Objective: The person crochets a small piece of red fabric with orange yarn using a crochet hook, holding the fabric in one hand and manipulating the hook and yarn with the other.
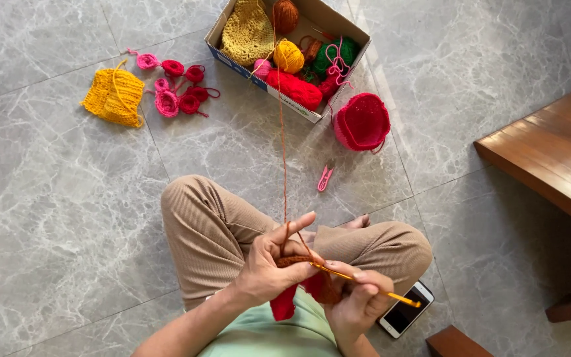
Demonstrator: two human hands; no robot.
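Note:
I sit cross-legged on a grey marble floor. My left hand (273, 262) pinches a crocheted piece (300, 291), rust-brown on top and red below, with a brown yarn strand (283, 132) running over its raised forefinger. That strand leads up to a brown yarn ball (285, 14) in a cardboard box (229, 58). My right hand (359, 301) grips a yellow crochet hook (401, 299), its tip pushed into the brown edge of the piece.
The box holds yellow, red, green and pink yarn and a tan crocheted piece. A red crocheted cup (363, 121), pink snips (325, 177), small pink and red crocheted pieces (176, 89) and a yellow crocheted piece (114, 96) lie on the floor. A phone (407, 311) rests by my knee; wooden furniture (556, 155) stands at the right.

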